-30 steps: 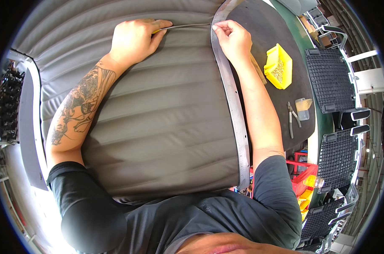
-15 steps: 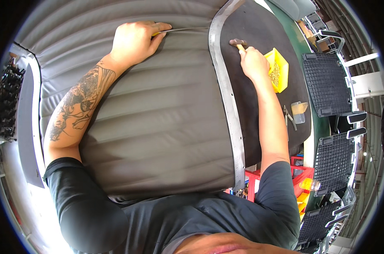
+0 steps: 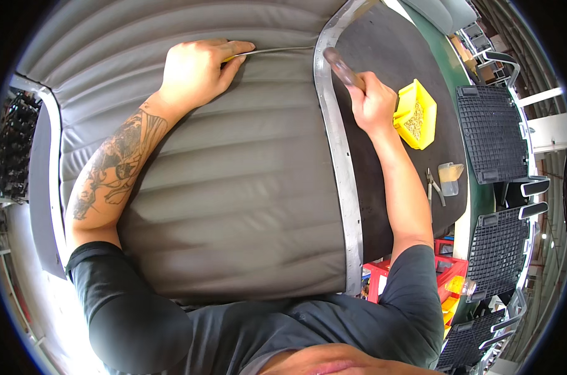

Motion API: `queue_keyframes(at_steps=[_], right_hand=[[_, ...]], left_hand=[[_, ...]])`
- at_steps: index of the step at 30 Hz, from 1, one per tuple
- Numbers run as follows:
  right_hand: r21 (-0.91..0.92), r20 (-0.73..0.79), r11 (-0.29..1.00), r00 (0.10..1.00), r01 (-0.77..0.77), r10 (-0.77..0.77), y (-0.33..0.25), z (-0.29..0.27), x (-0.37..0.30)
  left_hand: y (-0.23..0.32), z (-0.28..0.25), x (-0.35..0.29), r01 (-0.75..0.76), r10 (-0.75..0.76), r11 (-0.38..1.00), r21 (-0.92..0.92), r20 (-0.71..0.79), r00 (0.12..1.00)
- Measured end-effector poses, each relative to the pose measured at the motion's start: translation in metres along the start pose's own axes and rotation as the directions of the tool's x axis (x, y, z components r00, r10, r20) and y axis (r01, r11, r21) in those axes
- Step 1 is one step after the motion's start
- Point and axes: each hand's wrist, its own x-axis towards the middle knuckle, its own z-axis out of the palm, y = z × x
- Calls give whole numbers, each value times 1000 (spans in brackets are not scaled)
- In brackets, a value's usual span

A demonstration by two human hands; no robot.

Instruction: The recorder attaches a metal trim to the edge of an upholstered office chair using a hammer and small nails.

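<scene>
Along the right edge of the quilted padding (image 3: pixel 246 156), a pale metal strip (image 3: pixel 347 194) is seen, curved at its far end. Beside that far stretch, a hammer (image 3: pixel 341 65) is held, its dark head blurred; contact with the strip cannot be told. Most weight is judged to sit in the head, so the handle is best gripped. From the left, a slim rod (image 3: pixel 274 50) is laid across the padding, its tip at the strip's edge. It is judged light and stiff, to be taken near its yellow end. Padding judged soft, yielding, easily creased; strip judged thin but firm.

By the left hand (image 3: pixel 196 74), the rod is pinched between thumb and forefinger, other fingers curled. By the right hand (image 3: pixel 376 105), the hammer's handle is gripped, fingers wrapped; palm hidden.

Farther right, on a dark board (image 3: pixel 386 37), a yellow bin (image 3: pixel 429 109) of small brass-coloured pieces is noted, near the right wrist. Nearer the body, pliers (image 3: pixel 437 192) are found just beside a small clear box (image 3: pixel 449 185). Beyond the board, black grids (image 3: pixel 492 134) are ranged.
</scene>
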Motion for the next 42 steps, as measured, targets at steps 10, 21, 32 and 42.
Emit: queue_keyframes(at_steps=[10, 21, 32, 42], right_hand=[[177, -141, 981, 989, 77, -53, -26, -5, 8], [251, -16, 926, 958, 282, -287, -6, -26, -1], [-218, 279, 928, 892, -302, 355, -21, 5, 7], [-448, 39, 838, 930, -311, 366, 18, 10, -9]], left_hand=[[-3, -3, 2, -4, 4, 1000, 23, -2, 1000], [-1, -3, -7, 17, -17, 1000, 7, -15, 1000], [-3, 2, 3, 23, -23, 1000, -3, -8, 1000], [27, -37, 6, -279, 262, 916, 289, 94, 960]])
